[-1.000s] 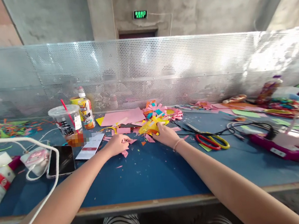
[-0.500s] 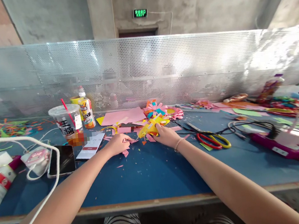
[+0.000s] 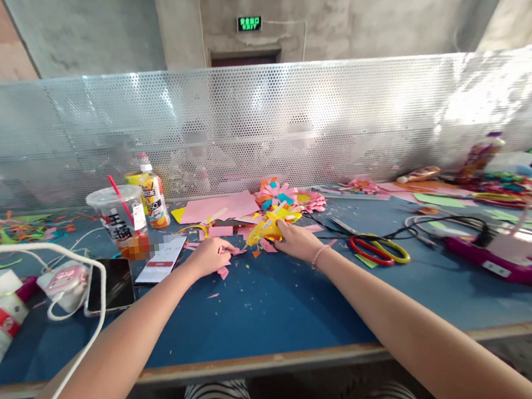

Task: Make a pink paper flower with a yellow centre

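Note:
My left hand (image 3: 211, 255) rests low over the blue table (image 3: 269, 314), its fingers curled around pink paper scraps (image 3: 225, 272). Some of those scraps stick out past the fingertips and under the palm. To the right, my right hand (image 3: 297, 241) grips the near end of a yellow printed object (image 3: 269, 226), perhaps a packet; its exact kind is unclear. Pink and yellow paper strips lie around and under it. Just behind sits a paper flower (image 3: 275, 193) in pink, orange and blue, with a sheet of pink paper (image 3: 219, 206) beside it.
Red-and-yellow-handled scissors (image 3: 380, 252) and black cables lie right of my right hand. On the left stand a plastic cup (image 3: 116, 213) with a straw and a drink bottle (image 3: 153, 196), near two phones (image 3: 110, 284). A purple power strip (image 3: 498, 259) is at right; a perforated metal screen (image 3: 356, 106) rises behind.

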Demonstrator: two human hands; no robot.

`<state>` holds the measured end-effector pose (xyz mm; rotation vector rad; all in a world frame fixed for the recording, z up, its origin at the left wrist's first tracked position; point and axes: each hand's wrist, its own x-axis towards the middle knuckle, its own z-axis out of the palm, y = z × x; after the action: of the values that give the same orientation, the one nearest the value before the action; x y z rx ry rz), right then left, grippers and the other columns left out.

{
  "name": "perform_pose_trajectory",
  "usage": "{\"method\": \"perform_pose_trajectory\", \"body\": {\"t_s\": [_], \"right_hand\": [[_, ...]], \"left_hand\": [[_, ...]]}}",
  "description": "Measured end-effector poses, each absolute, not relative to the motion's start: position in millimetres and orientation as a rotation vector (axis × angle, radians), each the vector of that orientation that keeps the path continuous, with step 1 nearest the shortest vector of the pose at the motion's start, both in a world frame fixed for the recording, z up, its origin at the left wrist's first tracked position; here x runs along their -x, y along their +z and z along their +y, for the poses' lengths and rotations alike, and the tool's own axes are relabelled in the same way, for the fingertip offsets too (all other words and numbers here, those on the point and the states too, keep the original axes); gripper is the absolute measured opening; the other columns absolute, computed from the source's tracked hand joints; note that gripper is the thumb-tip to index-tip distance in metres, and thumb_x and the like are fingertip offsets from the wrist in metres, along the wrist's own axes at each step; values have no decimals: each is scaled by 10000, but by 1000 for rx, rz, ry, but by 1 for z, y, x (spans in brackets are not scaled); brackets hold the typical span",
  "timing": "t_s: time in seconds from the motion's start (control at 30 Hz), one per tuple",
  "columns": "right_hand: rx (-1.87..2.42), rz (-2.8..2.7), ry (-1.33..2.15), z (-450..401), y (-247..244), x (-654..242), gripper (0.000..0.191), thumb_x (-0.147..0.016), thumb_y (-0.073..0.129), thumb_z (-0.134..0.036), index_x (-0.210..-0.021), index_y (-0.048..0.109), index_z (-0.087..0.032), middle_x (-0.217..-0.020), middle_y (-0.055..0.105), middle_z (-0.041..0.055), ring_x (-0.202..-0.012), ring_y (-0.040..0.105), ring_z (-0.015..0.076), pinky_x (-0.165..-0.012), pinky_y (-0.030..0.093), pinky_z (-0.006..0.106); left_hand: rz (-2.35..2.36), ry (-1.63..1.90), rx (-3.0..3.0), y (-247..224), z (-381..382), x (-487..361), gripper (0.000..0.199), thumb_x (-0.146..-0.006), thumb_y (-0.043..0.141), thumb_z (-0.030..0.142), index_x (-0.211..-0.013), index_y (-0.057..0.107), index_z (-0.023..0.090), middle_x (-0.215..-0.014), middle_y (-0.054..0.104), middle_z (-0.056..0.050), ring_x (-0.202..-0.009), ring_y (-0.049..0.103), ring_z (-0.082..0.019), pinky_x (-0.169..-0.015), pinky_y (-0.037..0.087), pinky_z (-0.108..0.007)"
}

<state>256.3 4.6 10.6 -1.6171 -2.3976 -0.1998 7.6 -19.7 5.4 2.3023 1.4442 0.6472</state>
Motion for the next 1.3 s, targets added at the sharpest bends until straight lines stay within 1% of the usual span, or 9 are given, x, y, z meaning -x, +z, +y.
{"method": "perform_pose_trajectory", "body": {"t_s": [0.3, 0.53, 0.77, 0.93, 1.1, 1.2, 1.3], "right_hand": [[1657, -2399, -255, 5, 12, -262, 329, -778, 436, -325, -1056, 412, -150, -995, 608, 126, -819, 597, 226, -621, 349, 262], [1711, -2299, -222, 4, 15, -261, 320, -776, 442, -341, -1030, 414, -148, -983, 604, 125, -850, 592, 233, -618, 358, 266], [1670, -2330, -198, 3, 12, -259, 345, -779, 437, -349, -1056, 411, -144, -1009, 596, 135, -854, 588, 236, -626, 360, 269], [1658, -2366, -208, 2, 13, -259, 344, -778, 433, -332, -1063, 409, -139, -993, 601, 134, -842, 592, 241, -614, 357, 269], [1718, -2345, -209, 1, 16, -259, 355, -772, 445, -308, -1082, 410, -139, -989, 601, 132, -864, 590, 232, -640, 369, 263], [1716, -2317, -196, 2, 16, -260, 366, -772, 459, -343, -1075, 417, -143, -1007, 595, 130, -879, 587, 231, -658, 380, 264], [1702, -2250, -191, 5, 17, -262, 428, -759, 473, -455, -1053, 433, -147, -1014, 589, 133, -893, 580, 241, -678, 394, 279]], "left_hand": [[1493, 624, -2264, 10, -23, -9, 429, -622, 437, 171, -982, 666, 132, -777, 690, -67, -663, 586, -158, -606, 426, -237], [1476, 662, -2259, 9, -23, -8, 416, -620, 449, 174, -967, 674, 133, -758, 688, -68, -650, 578, -160, -583, 415, -232], [1457, 657, -2306, 7, -21, -7, 451, -621, 425, 167, -1006, 659, 147, -781, 690, -63, -654, 576, -155, -578, 405, -234], [1469, 644, -2278, 7, -21, -7, 441, -620, 435, 175, -996, 662, 139, -815, 691, -70, -667, 581, -156, -589, 413, -236], [1441, 669, -2311, 6, -20, -6, 433, -618, 425, 162, -977, 668, 150, -850, 691, -70, -677, 583, -154, -585, 406, -237], [1443, 667, -2314, 6, -20, -6, 426, -622, 431, 160, -976, 669, 162, -844, 689, -65, -671, 579, -151, -574, 395, -234], [1444, 674, -2299, 7, -21, -6, 399, -640, 433, 167, -960, 671, 165, -755, 677, -51, -613, 562, -141, -528, 363, -225]]}}
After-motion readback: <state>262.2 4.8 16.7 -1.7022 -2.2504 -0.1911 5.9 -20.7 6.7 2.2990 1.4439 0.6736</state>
